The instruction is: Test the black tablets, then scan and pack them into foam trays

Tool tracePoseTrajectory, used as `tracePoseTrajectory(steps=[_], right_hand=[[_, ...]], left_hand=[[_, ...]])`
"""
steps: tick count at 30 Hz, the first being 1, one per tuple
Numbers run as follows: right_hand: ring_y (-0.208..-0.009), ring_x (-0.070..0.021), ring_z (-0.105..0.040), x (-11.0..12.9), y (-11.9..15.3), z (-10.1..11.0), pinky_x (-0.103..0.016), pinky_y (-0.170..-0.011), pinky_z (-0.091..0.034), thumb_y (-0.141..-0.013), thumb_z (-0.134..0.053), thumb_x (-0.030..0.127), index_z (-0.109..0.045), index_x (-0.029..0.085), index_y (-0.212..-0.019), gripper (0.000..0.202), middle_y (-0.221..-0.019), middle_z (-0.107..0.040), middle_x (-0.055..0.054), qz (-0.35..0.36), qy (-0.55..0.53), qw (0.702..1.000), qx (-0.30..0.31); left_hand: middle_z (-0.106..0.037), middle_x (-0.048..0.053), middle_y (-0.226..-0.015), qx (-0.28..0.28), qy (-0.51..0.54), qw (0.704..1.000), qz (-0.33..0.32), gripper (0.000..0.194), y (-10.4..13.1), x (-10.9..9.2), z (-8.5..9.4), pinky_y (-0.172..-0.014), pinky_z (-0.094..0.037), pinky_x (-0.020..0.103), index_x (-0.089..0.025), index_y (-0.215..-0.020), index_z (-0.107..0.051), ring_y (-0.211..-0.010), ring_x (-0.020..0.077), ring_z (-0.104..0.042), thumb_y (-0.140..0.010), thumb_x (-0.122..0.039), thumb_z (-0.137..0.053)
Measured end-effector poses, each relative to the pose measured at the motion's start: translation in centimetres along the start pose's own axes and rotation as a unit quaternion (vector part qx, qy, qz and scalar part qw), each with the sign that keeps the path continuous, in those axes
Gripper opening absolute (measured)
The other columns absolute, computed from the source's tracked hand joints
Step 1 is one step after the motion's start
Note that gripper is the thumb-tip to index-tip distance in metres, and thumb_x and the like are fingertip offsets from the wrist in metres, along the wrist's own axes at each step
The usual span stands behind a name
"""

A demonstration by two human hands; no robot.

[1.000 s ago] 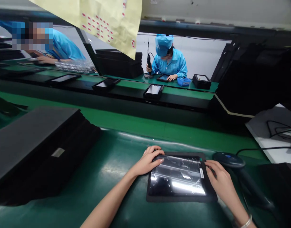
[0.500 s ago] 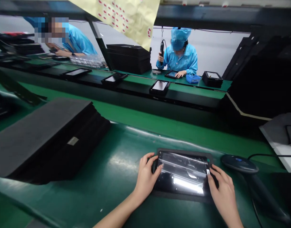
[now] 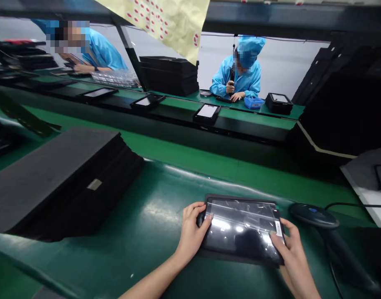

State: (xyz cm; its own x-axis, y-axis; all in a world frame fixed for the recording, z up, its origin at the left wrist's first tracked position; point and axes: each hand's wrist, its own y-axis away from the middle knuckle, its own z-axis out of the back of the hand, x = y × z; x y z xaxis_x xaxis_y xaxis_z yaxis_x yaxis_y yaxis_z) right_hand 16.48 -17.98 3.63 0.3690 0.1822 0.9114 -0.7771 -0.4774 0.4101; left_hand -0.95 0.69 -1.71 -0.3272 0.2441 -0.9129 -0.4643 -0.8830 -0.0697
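A black tablet [image 3: 240, 228] with a glossy film-covered screen lies over a dark foam pad [image 3: 221, 258] on the green bench mat. My left hand [image 3: 192, 230] grips its left edge, thumb on the screen and fingers along the side. At the right edge, my right hand [image 3: 291, 249] has its thumb on the glass and fingers partly hidden beneath, with that end slightly raised. A small white label [image 3: 278, 228] shows near the right edge of the screen. Just right of my right hand rests a dark barcode scanner [image 3: 315, 215] with its cable.
A tall stack of black foam sheets [image 3: 84, 178] stands at the left. Beyond the bench runs a line carrying several tablets in trays [image 3: 206, 113]. Two co-workers in blue sit behind it, one holding a powered screwdriver [image 3: 232, 77]. A yellow sheet [image 3: 165, 25] hangs overhead.
My right hand has slid its fingers under the tablet's right end, which has lifted and tilted a little. My left hand stays put. The co-worker opposite has lowered the screwdriver onto a tablet.
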Motion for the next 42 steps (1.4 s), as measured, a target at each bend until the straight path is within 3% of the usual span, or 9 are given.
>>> tracePoseTrajectory(steps=[3, 5, 9, 13, 16, 21, 29, 33, 42], right_hand=[[-0.085, -0.0252, -0.066, 0.7, 0.4, 0.0, -0.037, -0.071, -0.055, -0.065, -0.075, 0.038, -0.041, 0.026, -0.131, 0.075, -0.098, -0.069, -0.006, -0.033, -0.069, 0.997, 0.005], [-0.090, -0.0245, -0.065, 1.1, 0.5, 0.3, -0.036, -0.074, -0.055, -0.065, -0.075, 0.035, -0.046, 0.027, -0.129, 0.070, -0.106, -0.067, -0.005, -0.029, -0.092, 0.995, -0.014], [-0.099, -0.0223, -0.062, 1.6, 0.9, 0.7, -0.028, -0.074, -0.056, -0.060, -0.076, 0.031, -0.062, 0.026, -0.113, 0.055, -0.116, -0.063, -0.003, -0.020, -0.115, 0.990, -0.076], [-0.101, -0.0205, -0.062, 1.5, 1.5, 0.4, -0.022, -0.071, -0.057, -0.049, -0.078, 0.025, -0.071, 0.027, -0.093, 0.045, -0.108, -0.067, 0.000, -0.052, -0.148, 0.981, -0.118], [-0.101, -0.0205, -0.061, 1.0, 1.5, 0.5, -0.022, -0.074, -0.056, -0.048, -0.078, 0.025, -0.072, 0.026, -0.088, 0.041, -0.106, -0.068, -0.001, -0.050, -0.134, 0.982, -0.121], [-0.108, -0.0217, -0.058, -0.3, 1.1, 1.5, -0.030, -0.092, -0.050, -0.055, -0.074, 0.026, -0.071, 0.024, -0.090, 0.035, -0.113, -0.065, -0.002, -0.027, -0.096, 0.989, -0.113], [-0.115, -0.0218, -0.052, -0.4, 1.3, 1.4, -0.036, -0.106, -0.036, -0.059, -0.070, 0.026, -0.071, 0.025, -0.090, 0.031, -0.116, -0.063, -0.001, -0.012, -0.085, 0.990, -0.114], [-0.113, -0.0209, -0.054, -0.1, 1.3, 1.2, -0.033, -0.104, -0.038, -0.056, -0.070, 0.025, -0.072, 0.026, -0.089, 0.033, -0.114, -0.064, 0.000, -0.023, -0.097, 0.988, -0.119], [-0.119, -0.0164, -0.049, -0.2, 1.2, 1.9, -0.028, -0.104, -0.037, -0.065, -0.064, 0.022, -0.065, 0.029, -0.106, 0.042, -0.129, -0.054, 0.004, 0.006, -0.141, 0.984, -0.105]], left_hand=[[-0.058, 0.009, -0.112, 0.000, 0.036, 0.999, 0.025, 0.027, -0.3, -0.9, 0.7, -0.099, -0.037, 0.049, -0.021, -0.099, -0.063, -0.110, 0.0263, -0.049, -0.082, -0.039, -0.052], [-0.053, 0.010, -0.126, 0.048, 0.137, 0.988, 0.061, 0.044, 0.0, -2.1, 1.3, -0.099, -0.038, 0.045, -0.023, -0.123, -0.051, -0.112, 0.0247, -0.051, -0.084, -0.044, -0.047], [-0.039, 0.009, -0.143, 0.213, 0.386, 0.891, 0.109, 0.069, 2.0, -5.8, 2.7, -0.100, -0.040, 0.039, -0.025, -0.142, -0.030, -0.125, 0.0277, -0.044, -0.082, -0.056, -0.049], [-0.032, -0.003, -0.147, 0.263, 0.483, 0.834, 0.031, 0.052, 4.1, -9.4, 3.6, -0.108, -0.031, 0.040, -0.037, -0.138, -0.035, -0.134, 0.0252, -0.029, -0.088, -0.047, -0.047], [-0.031, -0.005, -0.147, 0.268, 0.478, 0.836, -0.015, 0.049, 4.7, -11.3, 4.1, -0.110, -0.028, 0.039, -0.042, -0.139, -0.028, -0.134, 0.0214, -0.028, -0.092, -0.038, -0.043], [-0.039, -0.001, -0.143, 0.269, 0.437, 0.855, -0.075, 0.052, 4.8, -12.7, 4.7, -0.103, -0.040, 0.035, -0.037, -0.142, -0.018, -0.128, 0.0211, -0.039, -0.094, -0.034, -0.039], [-0.055, 0.005, -0.130, 0.255, 0.440, 0.856, -0.098, 0.056, 5.9, -12.2, 4.5, -0.086, -0.052, 0.028, -0.032, -0.144, -0.021, -0.098, 0.0186, -0.064, -0.092, -0.033, -0.042], [-0.067, 0.007, -0.109, 0.327, 0.386, 0.854, -0.124, 0.061, 5.4, -11.3, 4.8, -0.081, -0.054, 0.028, -0.027, -0.145, -0.017, -0.088, 0.0187, -0.067, -0.091, -0.037, -0.043], [-0.043, 0.009, -0.140, 0.315, 0.355, 0.870, -0.132, 0.078, 6.0, -9.4, 3.9, -0.096, -0.045, 0.037, -0.025, -0.145, -0.015, -0.120, 0.0285, -0.050, -0.082, -0.052, -0.053]])
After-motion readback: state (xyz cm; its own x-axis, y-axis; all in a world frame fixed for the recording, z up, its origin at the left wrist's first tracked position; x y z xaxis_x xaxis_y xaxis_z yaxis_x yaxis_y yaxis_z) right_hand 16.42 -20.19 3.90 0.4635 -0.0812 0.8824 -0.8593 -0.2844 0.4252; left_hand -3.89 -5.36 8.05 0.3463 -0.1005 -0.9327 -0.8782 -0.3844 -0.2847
